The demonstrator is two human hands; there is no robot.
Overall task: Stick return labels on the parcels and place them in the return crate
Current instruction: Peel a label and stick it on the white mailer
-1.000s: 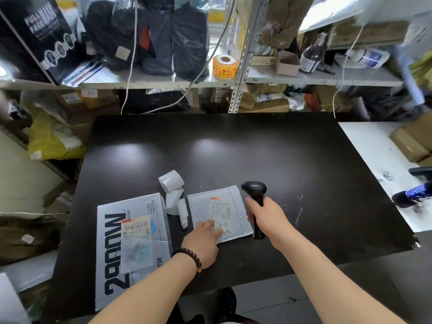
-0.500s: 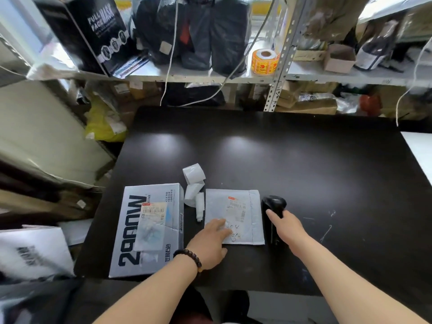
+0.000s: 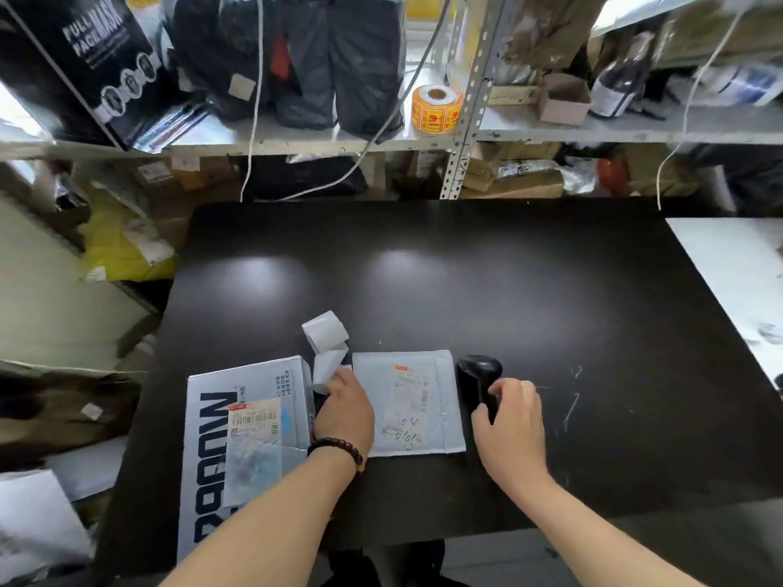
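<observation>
Black tabletop (image 3: 466,290) held two parcels: box (image 3: 207,421), mailer (image 3: 447,396); left hand (image 3: 345,410) touched one label strip (image 3: 327,366), grip unclear; right hand (image 3: 510,423) curled fingers (image 3: 500,387) round one scanner (image 3: 478,370).

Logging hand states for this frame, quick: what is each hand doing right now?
Left hand: fingertips at the label strip; grip cannot be told.
Right hand: curled round the scanner handle.

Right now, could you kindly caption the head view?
Left hand at the label strip, right hand gripping the barcode scanner.
</observation>
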